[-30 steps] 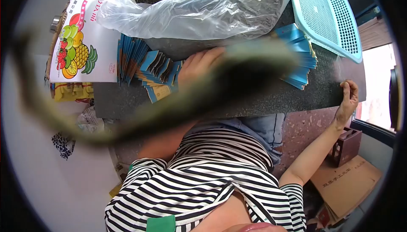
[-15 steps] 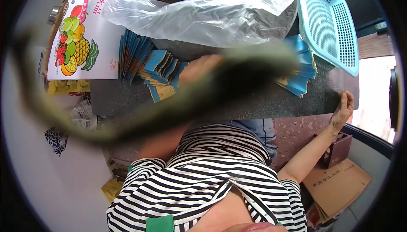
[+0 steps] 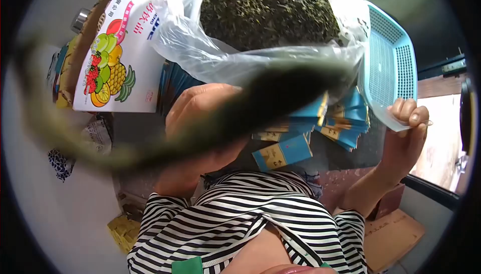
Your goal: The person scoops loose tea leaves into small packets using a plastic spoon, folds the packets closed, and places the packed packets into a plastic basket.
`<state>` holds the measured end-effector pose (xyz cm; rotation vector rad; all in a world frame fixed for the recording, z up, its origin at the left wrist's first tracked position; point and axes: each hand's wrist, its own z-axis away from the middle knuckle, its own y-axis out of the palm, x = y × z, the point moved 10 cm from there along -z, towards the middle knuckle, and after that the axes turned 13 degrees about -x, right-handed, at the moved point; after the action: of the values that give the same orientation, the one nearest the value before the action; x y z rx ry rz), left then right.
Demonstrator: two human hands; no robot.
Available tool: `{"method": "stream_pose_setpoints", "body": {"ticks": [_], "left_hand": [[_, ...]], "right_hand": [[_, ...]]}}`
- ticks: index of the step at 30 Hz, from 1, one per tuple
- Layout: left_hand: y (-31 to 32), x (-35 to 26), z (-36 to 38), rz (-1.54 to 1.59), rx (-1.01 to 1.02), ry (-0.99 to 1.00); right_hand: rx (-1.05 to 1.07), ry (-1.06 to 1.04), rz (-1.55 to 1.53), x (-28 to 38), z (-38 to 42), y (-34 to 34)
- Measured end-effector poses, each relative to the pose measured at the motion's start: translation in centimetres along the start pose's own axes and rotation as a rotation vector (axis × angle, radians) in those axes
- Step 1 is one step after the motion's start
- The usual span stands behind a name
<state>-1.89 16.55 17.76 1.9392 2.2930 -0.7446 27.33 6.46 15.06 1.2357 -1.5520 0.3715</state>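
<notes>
My left hand is bent, knuckles up, in front of the large clear plastic bag. A blurred dark strap-like thing close to the camera covers its fingertips, so anything in its grip is hidden. Dark green dried tea leaves fill the open bag. Over at the right, my right hand is closed, thumb against fingers, on a piece of translucent plastic near the blue basket. Blue-and-gold packets lie between the hands, one apart at the front, with more packets fanned to its right.
A light-blue plastic basket stands at the back right. To the left is a white carton printed with fruit, more blue packets beside it. A cardboard box sits low at the right, below the dark tabletop.
The view has tilted, and more tea leaves show in the bag. My left hand appears larger and higher. My right hand has risen slightly, with translucent plastic now clear in its fingers.
</notes>
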Motion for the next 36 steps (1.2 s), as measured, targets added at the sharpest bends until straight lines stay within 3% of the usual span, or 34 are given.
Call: {"method": "stream_pose_setpoints", "body": {"ticks": [2,11,15,17,20,25,27,30,32,35,36], "left_hand": [[-0.2,0.3,-0.6,-0.025,-0.005,0.036],[-0.5,1.5,-2.4,-0.116,0.01,0.085],[0.4,1.3,-2.9,-0.13,0.021,0.1],[1.8,1.7,-2.8,-0.131,0.059,0.074],[4.2,2.3,-4.5,-0.033,0.126,0.007],[5.3,5.5,-5.3,0.271,0.055,-0.1],[6.0,5.9,-5.4,0.249,0.077,0.008],[6.8,6.6,-5.7,0.372,0.08,-0.083],[7.6,8.6,-5.7,0.396,0.083,-0.273],[8.6,8.0,-6.6,0.222,0.161,-0.182],[8.8,7.8,-6.7,0.126,0.152,-0.04]], "right_hand": [[0.11,0.001,-0.009,-0.1,-1.4,3.3],[0.083,-0.139,0.22,-0.3,-4.6,8.6],[0.032,-0.053,0.15,-1.4,-4.6,9.3],[0.146,-0.01,0.226,-2.2,-4.5,10.8],[0.224,-0.082,0.224,-2.3,-5.0,11.8],[0.272,-0.194,0.163,-1.4,-5.5,12.3],[0.266,-0.172,0.148,-1.5,-5.7,12.5],[0.243,-0.124,0.109,-2.2,-6.4,12.1],[0.248,-0.08,0.069,-2.9,-6.9,11.8],[0.182,0.019,0.091,-4.4,-7.7,11.0],[0.186,0.01,0.092,-4.3,-7.8,11.1]]}}
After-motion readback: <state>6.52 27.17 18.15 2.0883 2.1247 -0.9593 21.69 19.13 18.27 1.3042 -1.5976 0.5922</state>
